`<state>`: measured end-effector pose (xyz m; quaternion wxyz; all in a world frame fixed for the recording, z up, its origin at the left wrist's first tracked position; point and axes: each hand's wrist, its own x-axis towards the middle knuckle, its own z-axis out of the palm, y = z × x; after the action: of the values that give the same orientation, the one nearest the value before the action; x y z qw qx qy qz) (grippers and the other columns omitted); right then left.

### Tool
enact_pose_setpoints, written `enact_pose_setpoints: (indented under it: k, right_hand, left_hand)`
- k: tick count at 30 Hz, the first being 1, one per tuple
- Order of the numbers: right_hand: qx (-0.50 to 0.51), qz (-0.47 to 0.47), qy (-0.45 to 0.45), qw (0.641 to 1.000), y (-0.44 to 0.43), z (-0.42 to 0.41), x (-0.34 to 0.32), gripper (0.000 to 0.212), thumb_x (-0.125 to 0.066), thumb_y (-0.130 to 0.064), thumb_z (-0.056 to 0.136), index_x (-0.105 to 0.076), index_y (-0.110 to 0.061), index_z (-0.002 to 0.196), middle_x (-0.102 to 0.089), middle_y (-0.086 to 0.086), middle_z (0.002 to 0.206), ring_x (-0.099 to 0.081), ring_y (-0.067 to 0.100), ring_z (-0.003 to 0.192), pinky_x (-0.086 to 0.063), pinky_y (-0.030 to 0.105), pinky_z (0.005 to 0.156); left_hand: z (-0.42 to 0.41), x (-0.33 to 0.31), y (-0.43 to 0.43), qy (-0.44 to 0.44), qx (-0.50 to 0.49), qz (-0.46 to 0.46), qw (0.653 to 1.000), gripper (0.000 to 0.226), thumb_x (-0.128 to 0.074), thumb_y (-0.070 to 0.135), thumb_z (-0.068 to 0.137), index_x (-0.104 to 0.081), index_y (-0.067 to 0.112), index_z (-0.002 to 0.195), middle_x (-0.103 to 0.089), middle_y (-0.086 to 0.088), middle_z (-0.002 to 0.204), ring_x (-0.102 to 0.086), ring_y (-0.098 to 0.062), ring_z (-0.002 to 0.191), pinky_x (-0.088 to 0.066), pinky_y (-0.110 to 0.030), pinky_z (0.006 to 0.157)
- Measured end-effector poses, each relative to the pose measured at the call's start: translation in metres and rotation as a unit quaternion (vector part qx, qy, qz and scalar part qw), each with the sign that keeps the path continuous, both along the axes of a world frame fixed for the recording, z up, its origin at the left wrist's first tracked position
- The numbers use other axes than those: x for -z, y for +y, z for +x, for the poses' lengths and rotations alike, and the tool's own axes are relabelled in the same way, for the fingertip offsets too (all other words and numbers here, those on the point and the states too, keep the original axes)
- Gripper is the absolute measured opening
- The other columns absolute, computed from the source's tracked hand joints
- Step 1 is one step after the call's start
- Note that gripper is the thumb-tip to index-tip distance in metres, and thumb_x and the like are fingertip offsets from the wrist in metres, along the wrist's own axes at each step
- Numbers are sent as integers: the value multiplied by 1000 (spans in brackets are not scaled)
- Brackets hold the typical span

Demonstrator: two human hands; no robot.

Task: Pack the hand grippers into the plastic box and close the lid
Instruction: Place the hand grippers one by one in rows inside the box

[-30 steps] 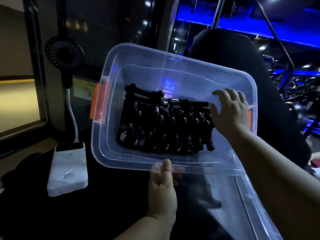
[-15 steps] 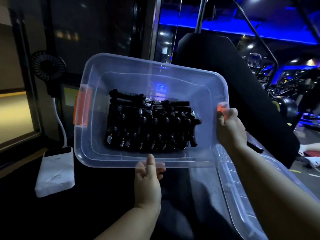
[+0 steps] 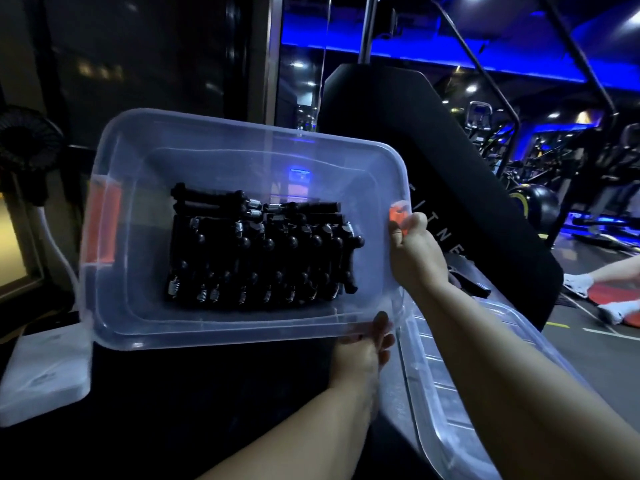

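Note:
A clear plastic box (image 3: 135,317) with orange latches is held up and tilted toward me, its top uncovered. Several black hand grippers (image 3: 259,251) with steel springs lie packed in a row on its bottom. My left hand (image 3: 367,344) grips the box's near rim from below, fingers under the box. My right hand (image 3: 414,251) grips the right end at the orange latch (image 3: 398,211). The clear lid (image 3: 460,382) lies flat to the right, under my right forearm.
A white power bank (image 3: 41,375) lies at the lower left with a cable up to a small black fan (image 3: 27,147). A black padded gym seat back (image 3: 433,168) stands behind the box. A person's feet in white socks (image 3: 588,289) are at the far right.
My right hand left the grippers inside the box and took hold of the right end at the latch. My left hand slid right along the near rim.

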<state>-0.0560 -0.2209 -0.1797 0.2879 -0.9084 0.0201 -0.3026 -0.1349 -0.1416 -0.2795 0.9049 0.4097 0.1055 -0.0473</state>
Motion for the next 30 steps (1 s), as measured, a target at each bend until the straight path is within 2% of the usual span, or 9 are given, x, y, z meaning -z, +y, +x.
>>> enact_pose_setpoints:
  k: [2, 5, 8, 12, 15, 19, 21, 24, 30]
  right_hand:
    - [-25, 7, 0, 1000, -3, -1, 1, 30, -33, -40, 101, -38, -11, 106, -49, 7, 83, -53, 34, 84, -31, 36, 67]
    - [-63, 49, -54, 995, -16, -1, 4, 34, -37, -46, 99, -46, -14, 104, -53, 4, 84, -49, 25, 79, -30, 33, 66]
    - [-30, 79, -109, 990, -47, 7, 12, 33, -39, -44, 98, -50, -13, 104, -52, 2, 90, -46, 19, 80, -26, 30, 65]
    - [32, 24, 5, 999, -100, 33, 37, 42, -36, -53, 96, -53, -16, 102, -57, 10, 101, -53, 30, 95, -35, 33, 72]
    - [65, -12, 87, 994, -135, 54, 60, 52, -32, -59, 93, -56, -18, 113, -56, 16, 116, -50, 35, 111, -37, 38, 87]
    - [74, -102, 163, 978, -166, 75, 79, 56, -21, -54, 90, -55, -23, 122, -54, 17, 122, -46, 37, 115, -37, 40, 91]
    - [83, -117, 190, 971, -174, 82, 87, 66, -12, -56, 82, -55, -20, 117, -53, 19, 121, -47, 38, 113, -37, 40, 90]
    - [104, -92, 204, 969, -179, 93, 97, 53, -24, -53, 89, -57, -16, 106, -54, 22, 119, -48, 39, 113, -38, 40, 91]
    - [118, -95, 247, 957, -190, 119, 107, 44, -38, -47, 93, -55, -22, 126, -49, 19, 130, -45, 39, 120, -38, 43, 98]
  left_hand:
    - [4, -1, -6, -5, -4, -1, 1000, 15, -71, 19, 80, -65, 10, 90, -70, 4, 68, -61, -4, 55, -44, -17, 54]
    - [4, -3, -13, -29, -43, 30, 998, 10, -68, 19, 83, -62, 16, 76, -70, 8, 63, -60, -2, 53, -42, -20, 59]
    - [5, -5, -19, -51, -93, 61, 993, 11, -66, 18, 86, -58, 15, 79, -70, 9, 62, -59, 2, 51, -43, -21, 61]
    - [9, -2, -25, -68, -147, 92, 983, 16, -68, 22, 84, -56, 17, 75, -71, -1, 71, -60, -5, 57, -45, -26, 68]
    - [10, -1, -28, -85, -160, 93, 979, 15, -66, 19, 85, -55, 14, 76, -72, 2, 68, -59, 0, 54, -46, -18, 62]
    - [11, -1, -31, -105, -165, 114, 974, 14, -64, 20, 87, -55, 13, 78, -73, 8, 66, -57, 3, 52, -43, -15, 58]
    - [11, -1, -31, -112, -175, 122, 970, 14, -64, 21, 86, -55, 12, 78, -74, 6, 69, -57, 3, 52, -44, -14, 56]
    - [11, 0, -31, -122, -185, 121, 968, 17, -65, 21, 84, -56, 8, 80, -74, 2, 72, -56, 3, 51, -44, -9, 54]
    - [11, 1, -32, -142, -189, 120, 964, 27, -65, 24, 80, -57, -1, 84, -75, -2, 77, -54, 3, 50, -44, -8, 55]
